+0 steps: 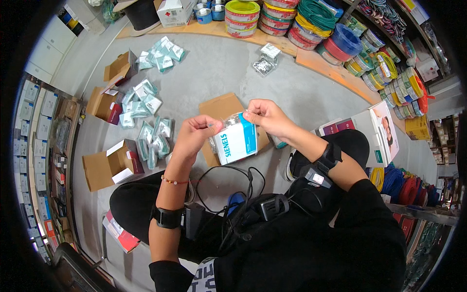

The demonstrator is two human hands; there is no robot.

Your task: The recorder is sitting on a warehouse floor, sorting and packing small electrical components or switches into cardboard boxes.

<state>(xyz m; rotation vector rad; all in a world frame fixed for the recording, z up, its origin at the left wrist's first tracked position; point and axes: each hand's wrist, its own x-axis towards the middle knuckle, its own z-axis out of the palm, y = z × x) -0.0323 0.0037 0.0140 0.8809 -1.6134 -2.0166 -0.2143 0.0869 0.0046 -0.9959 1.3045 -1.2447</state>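
Note:
Both hands hold a white and cyan package (236, 143) in a clear plastic bag above an open cardboard box (219, 104). My left hand (197, 131) pinches the bag's upper left corner. My right hand (267, 117) grips its upper right with thumb and bent fingers. Small bagged packets (146, 100) lie in several groups on the floor to the left, beside open brown boxes (99, 173). A further pair of packets (265, 65) lies beyond my hands.
Cable coils (243, 14) line a wooden board (311, 65) along the back and right. Shelves (39, 136) of boxes stand at the left. A large white box (379, 136) is by my right knee. Black cables (248, 180) and devices are at my lap.

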